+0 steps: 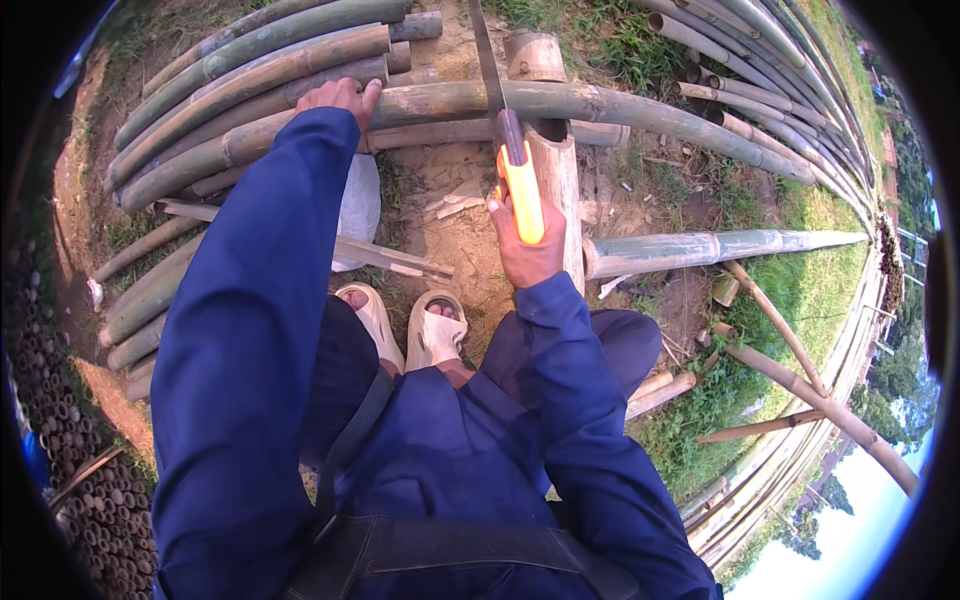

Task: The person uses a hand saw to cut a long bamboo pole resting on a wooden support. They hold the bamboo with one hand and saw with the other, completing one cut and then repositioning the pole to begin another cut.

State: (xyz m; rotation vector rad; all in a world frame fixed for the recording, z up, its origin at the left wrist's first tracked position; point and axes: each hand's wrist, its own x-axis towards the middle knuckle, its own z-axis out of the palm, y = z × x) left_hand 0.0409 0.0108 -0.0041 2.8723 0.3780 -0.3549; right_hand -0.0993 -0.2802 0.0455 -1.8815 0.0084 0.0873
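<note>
A long bamboo pole [640, 108] lies crosswise before me, over an upright-looking bamboo piece [557, 180]. My left hand [343, 98] rests on the pole, its fingers curled over the far side and gripping it. My right hand [525, 235] is closed round the yellow-orange handle of a handsaw [488, 60]. The saw's blade stretches away from me across the pole, and its near end lies at the pole's far edge or over it. Whether the teeth have bitten into the bamboo cannot be made out.
Cut bamboo poles [270, 50] are stacked at the left. More long poles [770, 60] lie at the far right. A bamboo pole [740, 245] points right beside my knee. A white sack [358, 215] lies past my sandals [437, 330]. Many short bamboo pieces [100, 510] are piled lower left.
</note>
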